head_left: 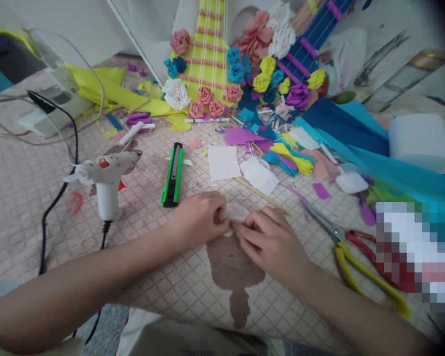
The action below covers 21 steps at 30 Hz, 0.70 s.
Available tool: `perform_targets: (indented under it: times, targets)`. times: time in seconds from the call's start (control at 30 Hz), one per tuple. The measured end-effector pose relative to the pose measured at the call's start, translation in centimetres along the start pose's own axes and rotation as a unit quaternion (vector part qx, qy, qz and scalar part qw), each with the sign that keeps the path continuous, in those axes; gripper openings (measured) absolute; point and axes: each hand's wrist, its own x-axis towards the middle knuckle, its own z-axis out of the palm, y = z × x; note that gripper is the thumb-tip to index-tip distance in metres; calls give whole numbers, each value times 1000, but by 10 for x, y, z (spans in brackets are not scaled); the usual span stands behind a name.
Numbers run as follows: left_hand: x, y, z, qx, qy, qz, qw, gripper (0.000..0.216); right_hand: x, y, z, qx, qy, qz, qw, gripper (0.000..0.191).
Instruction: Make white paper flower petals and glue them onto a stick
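My left hand [198, 216] and my right hand [269, 240] meet over a small piece of white paper [236, 211] on the quilted pink mat [29, 198]. Both hands pinch the paper with curled fingers and press it against the mat. A thin wooden stick [261, 195] lies just beyond my fingers. Two flat white paper squares [223, 162] [260, 177] lie a little farther away.
A white glue gun [106, 178] with a black cord stands at the left. A green utility knife [173, 174] lies beside it. Yellow-and-red scissors [350, 247] lie at the right. Paper roses and coloured scraps [244, 79] crowd the back, with blue paper sheets [359, 143] at the right.
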Motion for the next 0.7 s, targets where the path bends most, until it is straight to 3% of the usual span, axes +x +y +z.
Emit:
perform_targets:
  times: [0.7]
  targets:
    - [-1,-1,-1,-3,-2,32,999,23,-5,6,-8,19,-9,52,998,23]
